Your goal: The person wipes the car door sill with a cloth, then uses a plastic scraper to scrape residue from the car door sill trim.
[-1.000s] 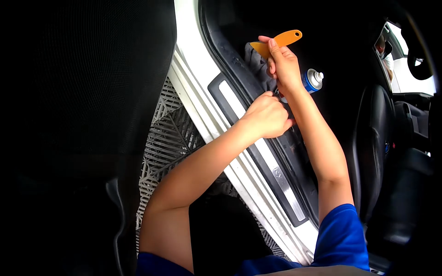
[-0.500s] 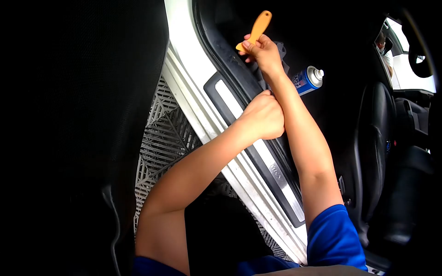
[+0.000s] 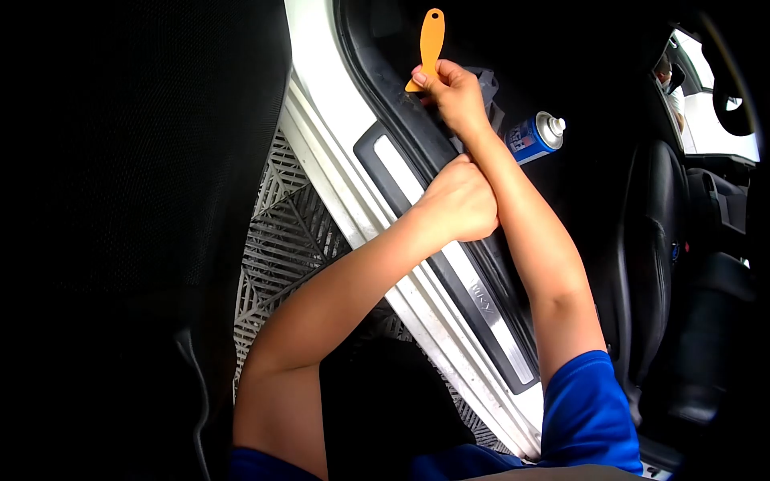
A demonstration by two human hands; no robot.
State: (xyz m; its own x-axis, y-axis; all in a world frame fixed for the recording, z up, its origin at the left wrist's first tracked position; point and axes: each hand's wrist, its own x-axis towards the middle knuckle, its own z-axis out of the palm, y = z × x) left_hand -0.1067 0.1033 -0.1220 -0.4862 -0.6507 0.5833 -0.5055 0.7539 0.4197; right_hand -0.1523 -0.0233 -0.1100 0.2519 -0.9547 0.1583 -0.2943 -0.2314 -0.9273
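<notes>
Scraper [image 3: 431, 44], just one, sits in right hand [image 3: 461, 98] near one can [image 3: 531, 139].

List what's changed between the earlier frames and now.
Right hand moved toward the upper left of the picture; the yellow-orange scraper it holds swung from handle pointing right to nearly straight up. Nothing visibly taken or released. Left hand stays over the sill plate; spray can roughly in place.

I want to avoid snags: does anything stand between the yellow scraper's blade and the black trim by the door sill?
Nothing visible does. The right hand holds the yellow scraper, its blade end at the black trim; contact is hard to tell. The left hand is lower in view, the blue can off to the right.
</notes>
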